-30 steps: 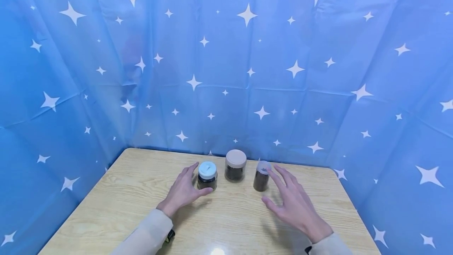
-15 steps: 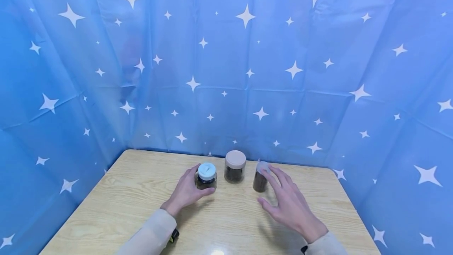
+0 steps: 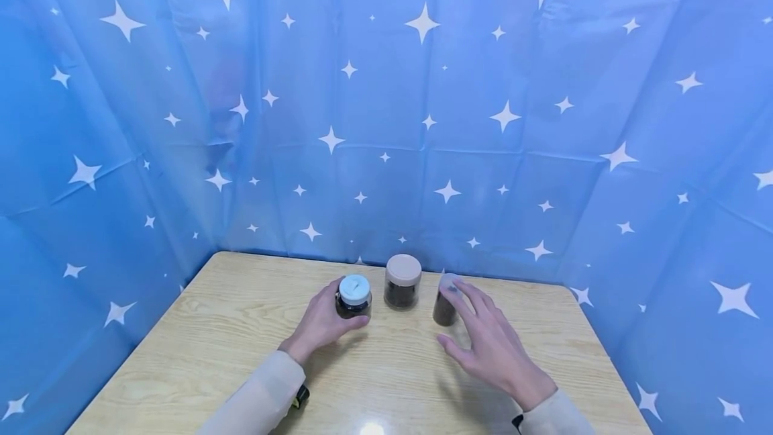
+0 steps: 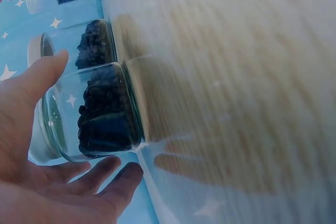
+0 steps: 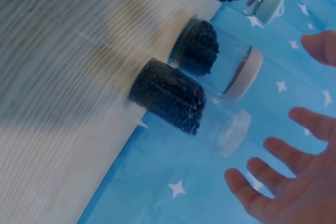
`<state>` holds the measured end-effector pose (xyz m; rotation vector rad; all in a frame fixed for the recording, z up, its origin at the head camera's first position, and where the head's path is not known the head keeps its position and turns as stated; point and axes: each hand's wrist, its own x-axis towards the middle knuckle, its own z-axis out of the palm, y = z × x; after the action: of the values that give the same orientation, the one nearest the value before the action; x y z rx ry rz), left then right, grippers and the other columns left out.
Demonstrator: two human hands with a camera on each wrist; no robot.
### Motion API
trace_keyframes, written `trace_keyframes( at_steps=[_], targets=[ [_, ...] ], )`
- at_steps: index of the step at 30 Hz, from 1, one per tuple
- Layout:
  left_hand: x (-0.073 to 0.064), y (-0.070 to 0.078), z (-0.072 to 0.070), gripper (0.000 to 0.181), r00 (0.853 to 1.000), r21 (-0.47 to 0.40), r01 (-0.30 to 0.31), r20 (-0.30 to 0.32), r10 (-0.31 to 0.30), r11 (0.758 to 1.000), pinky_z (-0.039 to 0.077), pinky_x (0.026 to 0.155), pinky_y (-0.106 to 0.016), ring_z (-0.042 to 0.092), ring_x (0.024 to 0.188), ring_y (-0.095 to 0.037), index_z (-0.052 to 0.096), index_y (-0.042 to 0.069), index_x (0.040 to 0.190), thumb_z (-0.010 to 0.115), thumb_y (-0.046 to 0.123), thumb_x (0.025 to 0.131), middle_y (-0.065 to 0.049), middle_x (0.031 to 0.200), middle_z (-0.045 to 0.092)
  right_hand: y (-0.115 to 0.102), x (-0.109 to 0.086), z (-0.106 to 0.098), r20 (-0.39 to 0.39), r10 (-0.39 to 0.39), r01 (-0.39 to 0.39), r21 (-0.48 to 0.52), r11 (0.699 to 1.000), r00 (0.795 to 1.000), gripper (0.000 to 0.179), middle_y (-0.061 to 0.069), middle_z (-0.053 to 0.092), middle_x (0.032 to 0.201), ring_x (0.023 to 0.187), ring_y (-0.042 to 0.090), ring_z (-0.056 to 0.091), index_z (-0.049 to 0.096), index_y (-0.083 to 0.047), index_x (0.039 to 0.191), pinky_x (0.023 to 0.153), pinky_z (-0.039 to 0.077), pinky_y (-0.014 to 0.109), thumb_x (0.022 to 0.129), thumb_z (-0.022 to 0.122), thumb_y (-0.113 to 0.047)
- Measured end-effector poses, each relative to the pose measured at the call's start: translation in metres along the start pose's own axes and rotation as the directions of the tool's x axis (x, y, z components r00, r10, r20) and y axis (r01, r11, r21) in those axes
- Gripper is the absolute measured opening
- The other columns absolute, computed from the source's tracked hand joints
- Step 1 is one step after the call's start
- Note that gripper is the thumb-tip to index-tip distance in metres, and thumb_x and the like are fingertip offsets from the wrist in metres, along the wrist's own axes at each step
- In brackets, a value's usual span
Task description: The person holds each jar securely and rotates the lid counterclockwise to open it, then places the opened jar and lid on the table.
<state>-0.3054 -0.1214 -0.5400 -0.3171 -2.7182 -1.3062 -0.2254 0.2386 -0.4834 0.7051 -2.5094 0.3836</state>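
A clear glass jar [image 4: 100,111] with a pale blue lid, part filled with dark bean-like pieces, stands on the table. My left hand [image 3: 323,321] grips it from the left, thumb across the near side and fingers curving round behind. To the right, a slim clear jar [image 5: 168,95] with a translucent lid holds dark grains. Beside it my right hand [image 3: 495,344] is spread with fingers relaxed, the fingertips overlapping its lid in the head view. A gap shows between those fingers and the slim jar in the right wrist view.
Between the two hands, farther back, stands a wider clear jar [image 3: 402,280] with a pinkish lid and dark contents. The wood-grain table [image 3: 199,341] ends at a blue curtain [image 3: 386,119] with white stars behind the jars.
My left hand has moved slightly right and closed in round the blue-lidded jar. My right hand has shifted a little left, over the slim jar. The jars have stayed in place.
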Motion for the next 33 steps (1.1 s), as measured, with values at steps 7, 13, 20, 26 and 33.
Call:
trace_keyframes(
  at_steps=[7, 13, 20, 26, 33],
  targets=[
    [0.002, -0.006, 0.001, 0.107, 0.997, -0.041, -0.079, -0.01, 0.079, 0.996, 0.053, 0.127, -0.069, 0.066, 0.149, -0.05, 0.049, 0.001, 0.171, 0.101, 0.048, 0.091, -0.027, 0.161, 0.068, -0.004, 0.003, 0.0, 0.011, -0.001, 0.001, 0.009, 1.0, 1.0, 0.085, 0.023, 0.056, 0.174, 0.152, 0.051, 0.062, 0.059, -0.015, 0.169, 0.113, 0.061, 0.072, 0.096, 0.095, -0.039],
    [0.001, 0.006, -0.001, 0.099, 1.0, -0.022, -0.027, 0.007, 0.028, 0.999, 0.052, 0.127, -0.072, 0.066, 0.147, -0.052, 0.054, 0.0, 0.167, 0.103, 0.038, 0.09, -0.027, 0.156, 0.07, -0.008, 0.006, 0.001, 0.03, -0.013, 0.013, 0.015, 1.0, 0.999, 0.085, 0.022, 0.054, 0.176, 0.157, 0.049, 0.058, 0.059, -0.016, 0.17, 0.115, 0.06, 0.073, 0.097, 0.095, -0.039],
    [0.0, 0.01, 0.001, 0.096, 0.999, 0.052, 0.036, 0.019, -0.037, 0.998, 0.057, 0.121, -0.066, 0.07, 0.138, -0.045, 0.057, -0.002, 0.162, 0.104, 0.041, 0.089, -0.025, 0.146, 0.071, -0.014, 0.011, 0.006, 0.043, -0.043, 0.043, 0.011, 0.999, 0.998, 0.086, 0.022, 0.055, 0.175, 0.156, 0.047, 0.059, 0.058, -0.018, 0.171, 0.114, 0.061, 0.07, 0.096, 0.095, -0.04],
    [0.0, 0.012, 0.002, 0.092, 0.999, 0.046, 0.043, 0.017, -0.044, 0.998, 0.059, 0.12, -0.065, 0.071, 0.136, -0.044, 0.059, -0.003, 0.157, 0.105, 0.039, 0.088, -0.024, 0.143, 0.073, -0.021, 0.013, 0.008, 0.043, -0.058, 0.057, 0.02, 0.998, 0.997, 0.083, 0.022, 0.056, 0.173, 0.154, 0.047, 0.062, 0.059, -0.015, 0.169, 0.115, 0.061, 0.07, 0.097, 0.095, -0.037],
    [0.0, 0.014, 0.003, 0.083, 1.0, 0.028, 0.027, 0.014, -0.027, 0.999, 0.061, 0.118, -0.063, 0.074, 0.133, -0.041, 0.063, -0.002, 0.15, 0.104, 0.036, 0.089, -0.021, 0.139, 0.076, -0.026, 0.014, 0.013, 0.076, -0.043, 0.041, 0.033, 0.999, 0.996, 0.083, 0.021, 0.056, 0.174, 0.155, 0.045, 0.061, 0.057, -0.017, 0.172, 0.115, 0.062, 0.068, 0.099, 0.092, -0.039]
  ],
)
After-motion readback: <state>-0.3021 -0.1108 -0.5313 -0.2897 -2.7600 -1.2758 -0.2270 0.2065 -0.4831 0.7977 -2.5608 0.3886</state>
